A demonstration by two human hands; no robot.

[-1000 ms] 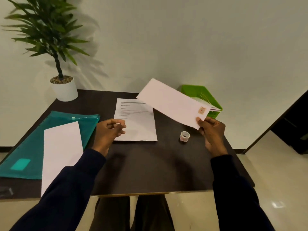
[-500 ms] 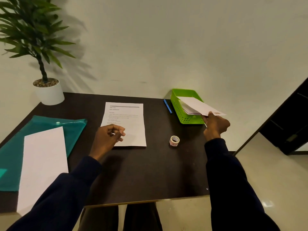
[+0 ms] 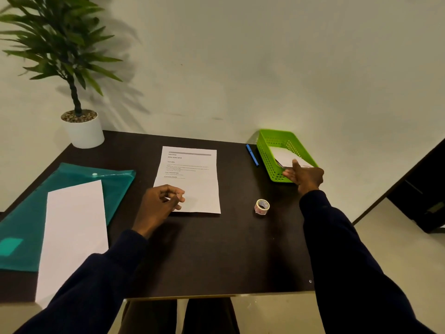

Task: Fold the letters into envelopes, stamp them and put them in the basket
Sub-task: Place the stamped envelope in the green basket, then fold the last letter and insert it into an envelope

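— So, spotted the white paper envelope (image 3: 285,158)?
— Lay flat inside the green plastic mesh basket (image 3: 269,163), at two o'clock on the dark table (image 3: 216,261).
— Checked the right hand (image 3: 304,175)?
— Hung at the basket's six-o'clock rim, fingers straight and spread, gripping nothing.
— And the left hand (image 3: 160,204)?
— Rested at the seven-o'clock corner of the printed white letter sheet (image 3: 192,182), fingers loosely curled, empty.
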